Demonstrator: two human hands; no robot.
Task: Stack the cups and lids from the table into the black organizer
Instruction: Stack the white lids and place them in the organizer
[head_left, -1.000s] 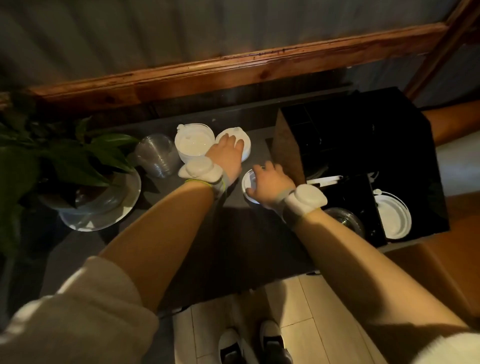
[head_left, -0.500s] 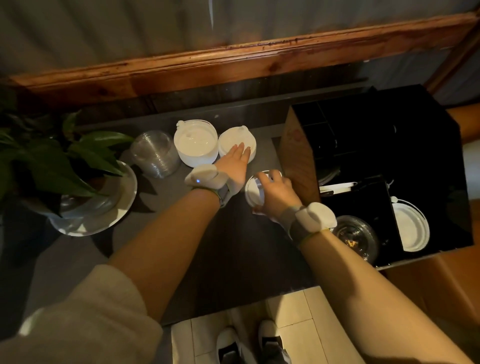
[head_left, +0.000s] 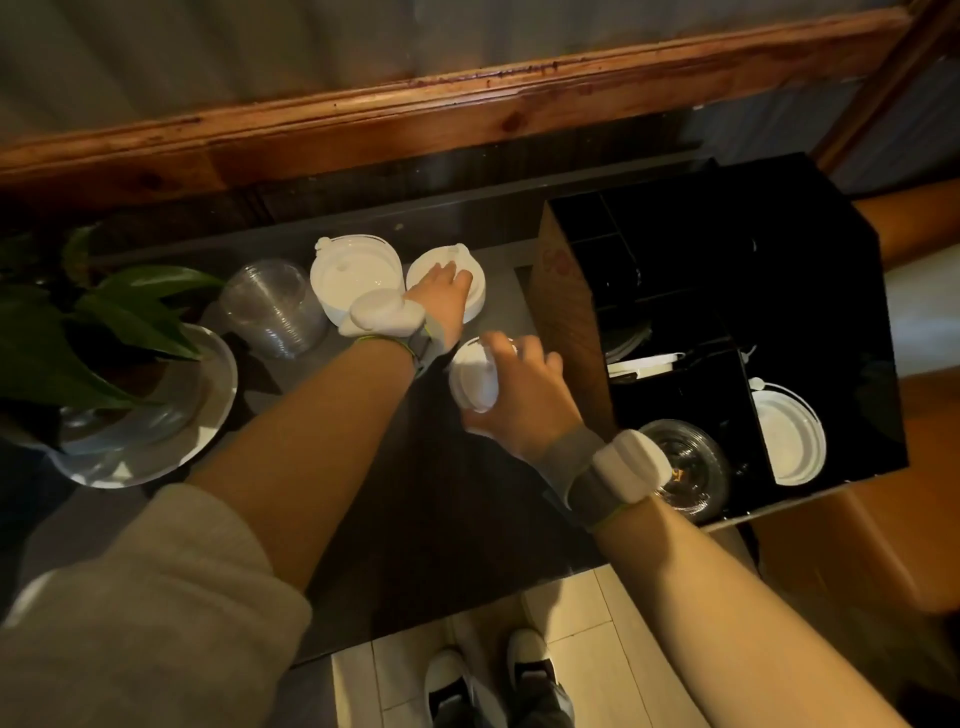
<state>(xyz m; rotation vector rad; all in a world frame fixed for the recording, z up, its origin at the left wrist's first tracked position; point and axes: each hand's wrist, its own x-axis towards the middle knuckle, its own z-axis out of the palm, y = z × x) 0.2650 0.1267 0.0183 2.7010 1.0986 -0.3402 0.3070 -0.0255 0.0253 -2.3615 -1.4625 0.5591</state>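
Right now the right hand (head_left: 524, 395) has its grip closed around a small stack of white lids (head_left: 474, 379), fingers curled over the top and thumb underneath, lifted off the desk (head_left: 415, 519) just beside the black organizer (head_left: 727, 291) at the desk's right edge. The left hand (head_left: 441, 301) lies flat, fingers spread loosely on another white lid stack (head_left: 475, 280) near the far edge, not clamped. A taller lid pile (head_left: 353, 275) and clear cups (head_left: 272, 306) sit beside it.
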